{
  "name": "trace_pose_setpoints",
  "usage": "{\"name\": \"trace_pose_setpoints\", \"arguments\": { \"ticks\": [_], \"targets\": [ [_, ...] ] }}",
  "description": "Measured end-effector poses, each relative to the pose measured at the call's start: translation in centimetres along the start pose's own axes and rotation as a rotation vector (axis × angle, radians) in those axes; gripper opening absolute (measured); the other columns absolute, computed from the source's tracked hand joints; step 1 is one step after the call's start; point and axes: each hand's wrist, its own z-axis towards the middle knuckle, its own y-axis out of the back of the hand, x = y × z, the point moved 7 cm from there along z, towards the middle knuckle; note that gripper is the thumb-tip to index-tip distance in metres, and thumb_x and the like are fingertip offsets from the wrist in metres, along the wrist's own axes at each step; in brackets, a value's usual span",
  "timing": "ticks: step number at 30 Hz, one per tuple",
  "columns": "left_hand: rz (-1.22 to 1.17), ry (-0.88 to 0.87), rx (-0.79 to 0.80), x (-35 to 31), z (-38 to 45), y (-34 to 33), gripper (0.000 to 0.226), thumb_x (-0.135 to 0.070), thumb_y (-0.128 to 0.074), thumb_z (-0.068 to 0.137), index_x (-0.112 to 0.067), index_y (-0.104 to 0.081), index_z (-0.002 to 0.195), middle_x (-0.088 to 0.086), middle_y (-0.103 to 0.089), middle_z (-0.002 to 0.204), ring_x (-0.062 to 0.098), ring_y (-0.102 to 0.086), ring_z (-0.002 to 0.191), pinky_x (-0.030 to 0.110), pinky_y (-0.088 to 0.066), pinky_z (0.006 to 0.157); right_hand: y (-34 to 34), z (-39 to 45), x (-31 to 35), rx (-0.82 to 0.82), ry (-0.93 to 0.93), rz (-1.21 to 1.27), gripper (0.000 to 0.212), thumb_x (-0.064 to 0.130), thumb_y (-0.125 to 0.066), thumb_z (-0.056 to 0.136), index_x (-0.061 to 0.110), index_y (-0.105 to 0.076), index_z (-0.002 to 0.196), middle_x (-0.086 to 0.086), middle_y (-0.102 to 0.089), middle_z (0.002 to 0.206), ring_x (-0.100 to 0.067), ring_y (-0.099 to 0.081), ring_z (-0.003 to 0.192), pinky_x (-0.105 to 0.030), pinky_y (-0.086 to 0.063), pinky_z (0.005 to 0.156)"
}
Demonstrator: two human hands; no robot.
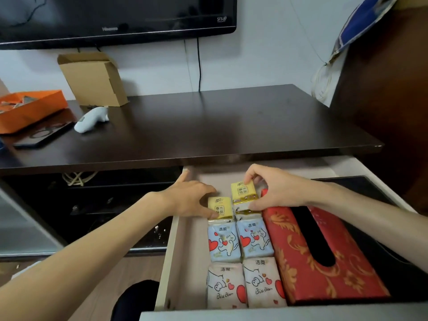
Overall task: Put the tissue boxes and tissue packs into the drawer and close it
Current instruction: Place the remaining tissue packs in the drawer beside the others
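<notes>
Drawer (pixel 185 262) open. Left hand (pixel 192 198) pinching yellow pack (pixel 220 208), right hand (pixel 275 188) pinching second yellow pack (pixel 244 192), both behind blue packs (pixel 238 242), left of red box (pixel 324 256). Packs look light, soft, squashy: hold by edges, fingers gentle.
</notes>
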Motion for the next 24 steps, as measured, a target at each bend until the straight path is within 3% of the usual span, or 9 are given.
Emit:
{"name": "trace_pose_setpoints", "arguments": {
  "ticks": [3,7,11,14,21,24],
  "targets": [
    [-0.007,-0.032,-0.026,0.0,-0.1,-0.3,0.064,-0.072,-0.047,0.085,-0.032,-0.054,0.135,-0.019,-0.066,0.123,0.008,-0.052,0.126,0.045,0.018,0.111,-0.4,0.6,0.1,0.086,-0.032,0.033,0.055,0.057,-0.084,0.075,0.036,-0.060,0.121,0.014,-0.066,0.121,-0.002,-0.063,0.110,-0.030,-0.054,0.094],
    [-0.013,-0.033,-0.063,-0.1,-0.3,-0.3,0.059,-0.074,-0.044,0.085,-0.037,-0.058,0.128,-0.023,-0.067,0.119,0.004,-0.054,0.122,0.038,0.020,0.108,-0.5,1.5,0.2,-0.004,-0.046,0.039,0.059,0.055,-0.070,0.090,0.028,-0.056,0.141,0.011,-0.064,0.130,-0.003,-0.061,0.115,-0.020,-0.047,0.092],
    [-0.014,-0.016,-0.053,0.0,-0.1,-0.5,0.056,-0.075,-0.045,0.085,-0.037,-0.060,0.124,-0.022,-0.068,0.117,0.005,-0.055,0.120,0.047,0.016,0.112,-1.2,2.3,0.2,0.078,-0.004,-0.039,0.039,0.032,-0.074,0.094,0.019,-0.069,0.130,0.005,-0.074,0.122,-0.014,-0.069,0.111,-0.040,-0.053,0.101],
    [-0.030,-0.018,-0.057,-0.1,-0.3,-0.5,0.054,-0.074,-0.046,0.086,-0.038,-0.060,0.124,-0.022,-0.068,0.118,0.005,-0.056,0.120,0.049,0.015,0.113,-1.1,2.3,-0.2,0.126,-0.003,0.053,0.035,0.014,-0.074,0.094,0.013,-0.072,0.128,0.001,-0.078,0.119,-0.019,-0.073,0.111,-0.044,-0.053,0.103],
    [-0.007,0.024,-0.066,-0.1,-0.4,-0.5,0.063,-0.076,-0.046,0.082,-0.036,-0.057,0.129,-0.021,-0.068,0.115,0.007,-0.056,0.118,0.048,0.008,0.114,-1.2,2.7,-1.0,0.231,-0.072,0.122,0.038,0.011,-0.074,0.089,0.016,-0.073,0.127,-0.002,-0.077,0.120,-0.022,-0.073,0.112,-0.048,-0.055,0.103],
    [-0.004,0.085,-0.088,0.1,-0.4,-0.3,0.077,-0.080,-0.044,0.076,-0.033,-0.050,0.136,-0.019,-0.067,0.115,0.008,-0.055,0.117,0.047,0.002,0.116,-0.7,2.2,-0.8,0.162,-0.087,0.160,0.048,0.020,-0.076,0.087,0.017,-0.066,0.134,0.001,-0.071,0.128,-0.017,-0.067,0.121,-0.039,-0.052,0.106]
  ]
}}
